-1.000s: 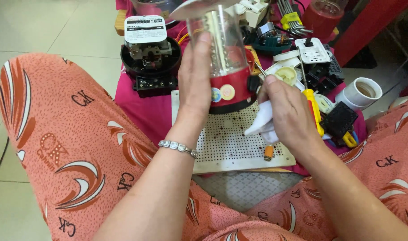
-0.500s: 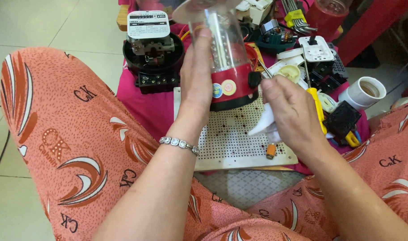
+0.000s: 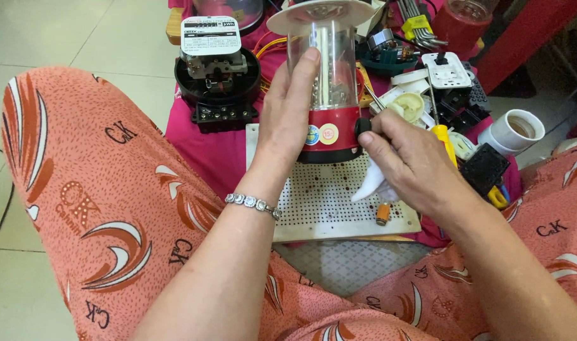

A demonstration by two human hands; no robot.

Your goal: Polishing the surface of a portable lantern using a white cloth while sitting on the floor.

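Observation:
My left hand (image 3: 288, 120) grips a small lantern (image 3: 329, 82) upright by its side. The lantern has a clear plastic cylinder with white tubes inside, a white cap and a red base with round stickers. My right hand (image 3: 408, 161) pinches a black knob (image 3: 363, 126) on the right side of the red base, and a crumpled white cloth (image 3: 372, 184) is tucked under its fingers. The lantern stands over a white perforated board (image 3: 326, 208).
A black electricity meter with a white label (image 3: 216, 76) sits at the left on a magenta cloth (image 3: 212, 158). To the right lie a white cylinder socket (image 3: 512, 131), a yellow-handled screwdriver (image 3: 445, 137), black parts, a white switch plate (image 3: 448, 68) and hex keys (image 3: 418, 25). My orange-patterned knees flank the board.
The lantern now stands more upright and sits lower in view. My right hand has moved up from the board to the knob on the red base.

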